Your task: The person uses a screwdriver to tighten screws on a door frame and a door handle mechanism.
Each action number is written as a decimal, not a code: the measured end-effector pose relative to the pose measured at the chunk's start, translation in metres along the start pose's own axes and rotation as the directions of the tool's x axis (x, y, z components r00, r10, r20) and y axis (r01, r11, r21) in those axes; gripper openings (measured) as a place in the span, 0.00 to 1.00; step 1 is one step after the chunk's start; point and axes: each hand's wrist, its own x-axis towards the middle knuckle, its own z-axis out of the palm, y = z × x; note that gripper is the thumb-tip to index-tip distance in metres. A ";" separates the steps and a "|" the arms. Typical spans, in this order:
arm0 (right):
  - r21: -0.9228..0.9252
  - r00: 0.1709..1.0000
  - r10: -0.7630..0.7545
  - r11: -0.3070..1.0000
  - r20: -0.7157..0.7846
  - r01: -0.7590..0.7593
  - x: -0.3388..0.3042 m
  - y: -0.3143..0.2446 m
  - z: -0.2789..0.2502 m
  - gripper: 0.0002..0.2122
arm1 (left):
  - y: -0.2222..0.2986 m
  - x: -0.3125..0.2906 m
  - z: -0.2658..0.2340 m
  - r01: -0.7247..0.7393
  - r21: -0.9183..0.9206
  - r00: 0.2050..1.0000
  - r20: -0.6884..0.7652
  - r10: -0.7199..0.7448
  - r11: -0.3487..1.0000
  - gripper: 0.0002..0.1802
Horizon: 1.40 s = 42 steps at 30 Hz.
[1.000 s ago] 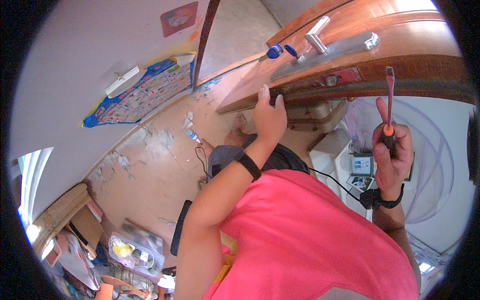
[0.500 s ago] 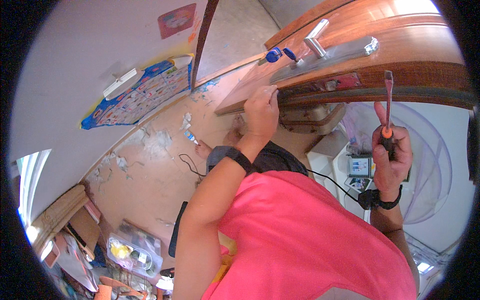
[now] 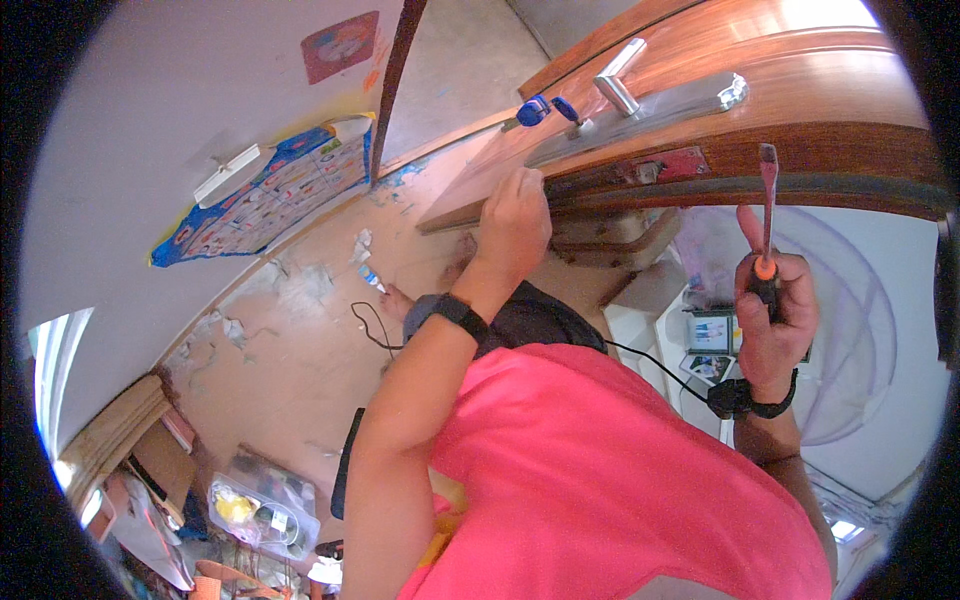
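Observation:
My right hand [image 3: 775,310] grips a screwdriver [image 3: 768,200] by its black and orange handle. The flat tip points up toward the door edge, and one finger stretches up behind the shaft. My left hand [image 3: 512,225] is closed, its fingertips pinched at the edge of the brown wooden door [image 3: 820,85]; whatever sits between them is too small to tell. Along that edge runs the lock's faceplate [image 3: 675,163], just beyond my left fingertips. A silver lever handle [image 3: 620,80] stands on its long plate [image 3: 650,115], with blue-headed keys [image 3: 535,110] hanging at the keyhole.
A blue poster [image 3: 275,190] hangs on the left wall. Paper scraps [image 3: 300,290] and a small tube [image 3: 372,278] lie on the floor near my foot. A clear plastic box [image 3: 262,515] stands lower left. Framed photos [image 3: 710,332] and a purple mesh hoop [image 3: 880,330] are at right.
The whole view has shifted slightly, so everything sits a little further left. Both hands keep nearly the same pose, the screwdriver still in my right hand.

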 end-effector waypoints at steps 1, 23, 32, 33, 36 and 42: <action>0.002 1.000 0.009 1.000 0.015 -0.009 0.000 0.000 -0.001 0.14 | -0.002 0.000 0.001 0.000 -0.006 1.000 -0.004 0.000 1.000 0.10; 0.058 0.995 0.014 0.998 0.095 -0.020 0.016 -0.010 0.009 0.16 | -0.008 0.018 -0.005 0.010 -0.066 0.999 0.045 -0.007 0.998 0.10; -0.047 0.990 -0.028 0.998 0.137 0.034 0.027 -0.010 0.011 0.15 | -0.032 0.002 -0.003 0.311 -0.067 0.948 -0.044 -0.314 0.948 0.07; -0.062 0.989 -0.038 0.997 0.140 0.047 0.028 -0.009 0.013 0.14 | -0.034 0.003 -0.007 0.448 -0.070 0.894 0.001 -0.449 0.891 0.07; 0.012 0.993 -0.075 0.997 0.092 0.074 0.031 -0.006 0.017 0.14 | -0.034 0.007 -0.008 0.387 -0.104 0.921 -0.001 -0.389 0.916 0.08; 0.032 0.987 0.000 0.999 0.158 -0.005 0.034 -0.008 0.013 0.16 | -0.040 0.008 -0.009 0.274 -0.073 0.961 -0.008 -0.275 0.959 0.06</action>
